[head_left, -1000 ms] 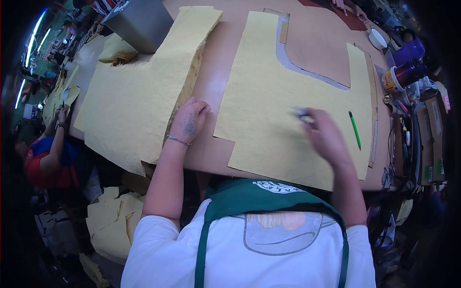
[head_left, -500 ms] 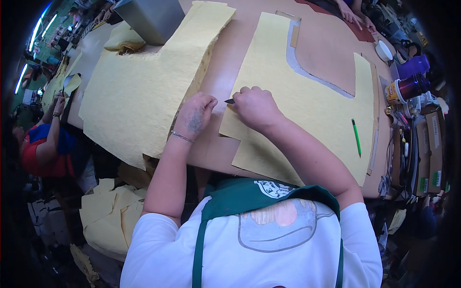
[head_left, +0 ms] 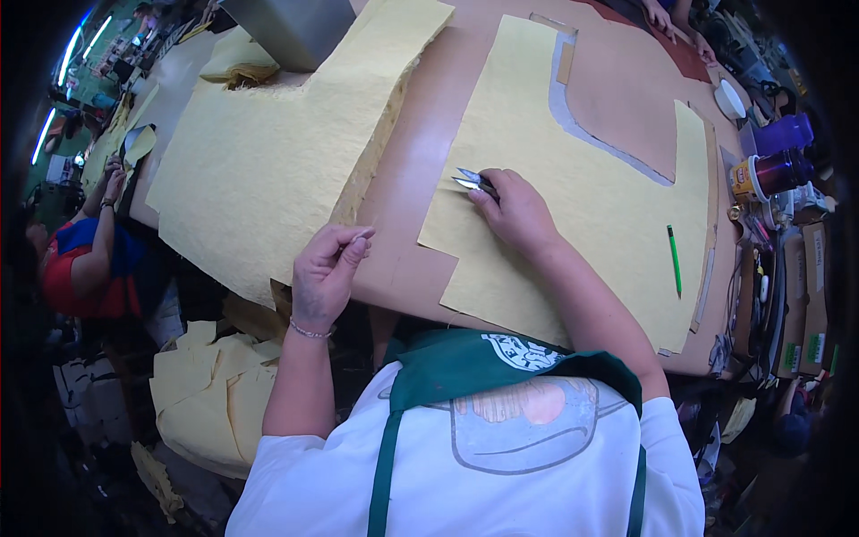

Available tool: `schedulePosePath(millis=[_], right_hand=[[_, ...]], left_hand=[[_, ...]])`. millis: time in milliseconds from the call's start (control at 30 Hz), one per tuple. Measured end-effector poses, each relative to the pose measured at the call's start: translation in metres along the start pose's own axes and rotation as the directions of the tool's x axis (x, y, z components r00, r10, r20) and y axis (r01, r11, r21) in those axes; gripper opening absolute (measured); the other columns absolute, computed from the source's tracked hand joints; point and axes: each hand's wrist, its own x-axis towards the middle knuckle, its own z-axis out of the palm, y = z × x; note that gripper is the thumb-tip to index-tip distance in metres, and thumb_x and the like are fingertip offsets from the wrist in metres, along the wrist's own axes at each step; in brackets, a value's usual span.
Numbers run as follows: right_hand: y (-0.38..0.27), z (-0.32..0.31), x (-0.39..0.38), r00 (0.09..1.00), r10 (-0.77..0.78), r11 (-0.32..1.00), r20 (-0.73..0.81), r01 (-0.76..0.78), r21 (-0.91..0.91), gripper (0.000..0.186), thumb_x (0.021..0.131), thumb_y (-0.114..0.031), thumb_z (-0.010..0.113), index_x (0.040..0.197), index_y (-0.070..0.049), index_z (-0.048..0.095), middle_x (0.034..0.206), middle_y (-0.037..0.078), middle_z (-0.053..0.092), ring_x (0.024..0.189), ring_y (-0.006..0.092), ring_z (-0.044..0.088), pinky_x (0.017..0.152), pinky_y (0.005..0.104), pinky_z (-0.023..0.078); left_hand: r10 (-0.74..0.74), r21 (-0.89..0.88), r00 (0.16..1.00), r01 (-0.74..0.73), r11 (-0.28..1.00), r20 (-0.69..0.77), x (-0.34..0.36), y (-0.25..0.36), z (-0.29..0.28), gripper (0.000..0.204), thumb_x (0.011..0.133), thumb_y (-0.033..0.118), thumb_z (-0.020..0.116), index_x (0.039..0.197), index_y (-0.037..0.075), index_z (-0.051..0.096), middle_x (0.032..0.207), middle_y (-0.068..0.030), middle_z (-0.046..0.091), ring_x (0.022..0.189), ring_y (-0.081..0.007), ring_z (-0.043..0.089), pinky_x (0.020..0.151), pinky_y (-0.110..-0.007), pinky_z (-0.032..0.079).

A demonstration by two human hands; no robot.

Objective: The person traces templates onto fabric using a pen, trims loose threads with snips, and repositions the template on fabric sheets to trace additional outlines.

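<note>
My right hand [head_left: 523, 215] is closed around small thread snips [head_left: 471, 181], whose two blades are parted and point left. It rests over the left part of a large pale yellow sheet [head_left: 501, 98] with a curved cutout. My left hand [head_left: 324, 276] hangs near the table's front edge, thumb and forefinger pinched; a thin, pale wisp seems to show at the fingertips, too small to name. Left of it lies a thick stack of yellow sheets [head_left: 259, 148] with a rough, fuzzy right edge. A green pencil [head_left: 675, 261] lies on the right sheet.
A grey metal block [head_left: 291, 31] stands on the stack's far side. A white bowl [head_left: 729, 98], a purple container [head_left: 786, 132] and a tub [head_left: 744, 181] sit at the right edge. Yellow offcuts [head_left: 210, 394] are piled below left. Other people work at left and far right.
My left hand has drawn back toward me and left, away from the sheet's edge. My right hand has shifted right, and the snips' blades now show apart.
</note>
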Motion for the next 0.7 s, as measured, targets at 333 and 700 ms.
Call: schedulePosePath(millis=[333, 700], right_hand=[[0.007, 0.012, -0.002, 0.990, -0.090, 0.995, -0.107, 0.086, -0.047, 0.031, 0.079, -0.025, 0.055, 0.098, 0.000, 0.053, 0.085, 0.014, 0.055, 0.080, 0.0286, 0.054, 0.072, 0.0356, 0.042], [0.008, 0.014, -0.003, 0.984, -0.111, 0.992, -0.139, 0.100, -0.080, 0.028, 0.079, -0.026, 0.054, 0.094, -0.003, 0.054, 0.084, 0.014, 0.054, 0.080, 0.0293, 0.053, 0.071, 0.0381, 0.043]], left_hand=[[0.378, 0.785, 0.914, -0.338, 0.519, 0.144, 0.046, 0.007, -0.014, 0.021, 0.072, 0.004, 0.061, 0.092, -0.001, 0.057, 0.076, -0.0105, 0.052, 0.069, -0.0240, 0.052, 0.063, -0.031, 0.043], [0.407, 0.904, 0.882, -0.353, 0.239, 0.237, 0.076, -0.014, -0.003, 0.015, 0.073, 0.008, 0.060, 0.087, 0.006, 0.055, 0.073, -0.0070, 0.048, 0.070, -0.0226, 0.051, 0.061, -0.032, 0.043]])
